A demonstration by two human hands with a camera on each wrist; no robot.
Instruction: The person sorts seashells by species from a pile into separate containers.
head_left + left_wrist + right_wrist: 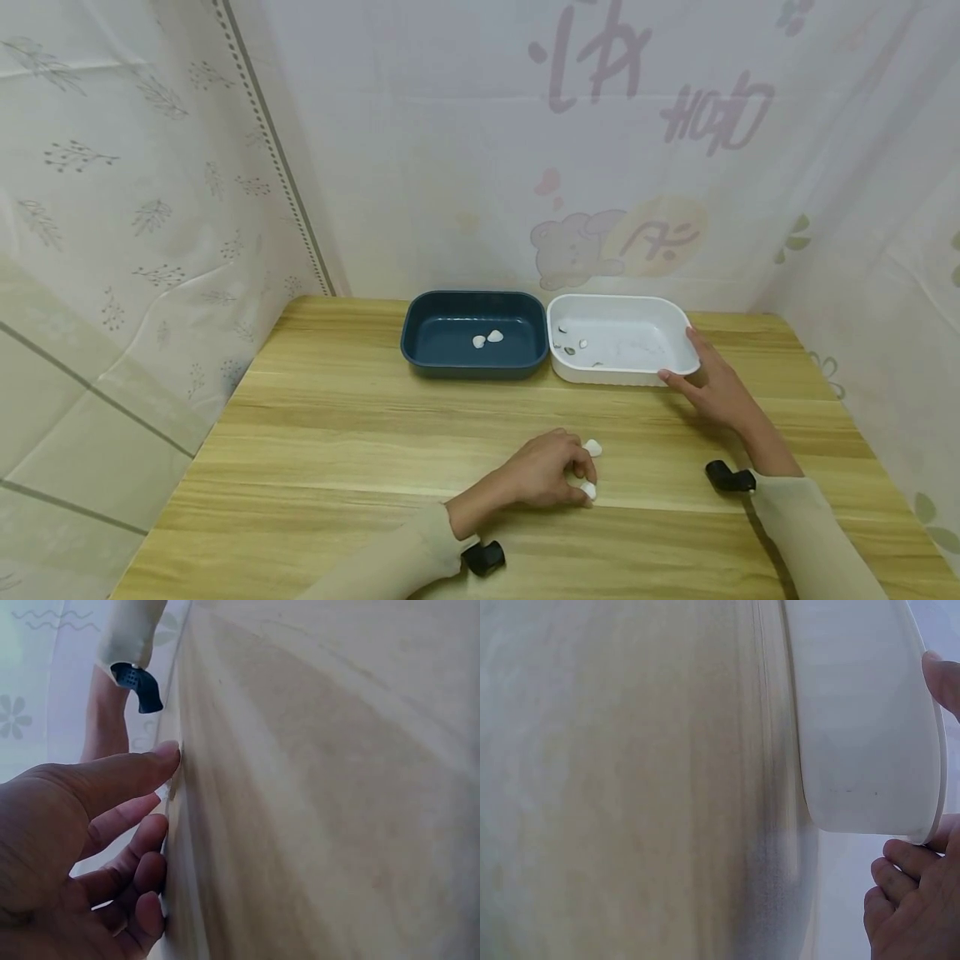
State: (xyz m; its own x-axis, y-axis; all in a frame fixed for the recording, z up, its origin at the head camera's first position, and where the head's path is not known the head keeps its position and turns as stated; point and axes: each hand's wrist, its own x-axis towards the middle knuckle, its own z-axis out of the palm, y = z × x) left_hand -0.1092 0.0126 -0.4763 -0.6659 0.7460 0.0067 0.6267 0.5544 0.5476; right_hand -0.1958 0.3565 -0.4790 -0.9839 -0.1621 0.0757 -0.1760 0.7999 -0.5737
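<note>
Low over the table, my left hand has its thumb and index finger curled at either side of a white shell. A second white shell lies just beyond its knuckles. In the left wrist view the thumb and fingertips come down at the tabletop. My right hand grips the right end of a white plastic tub, thumb at the front rim and fingers round the end. The right wrist view shows the tub's side wall between thumb and fingers.
A dark blue tub stands left of the white one, with two white shells inside. Several small pieces, some dark, lie at the left end of the white tub. Patterned cloth hangs behind the wooden table.
</note>
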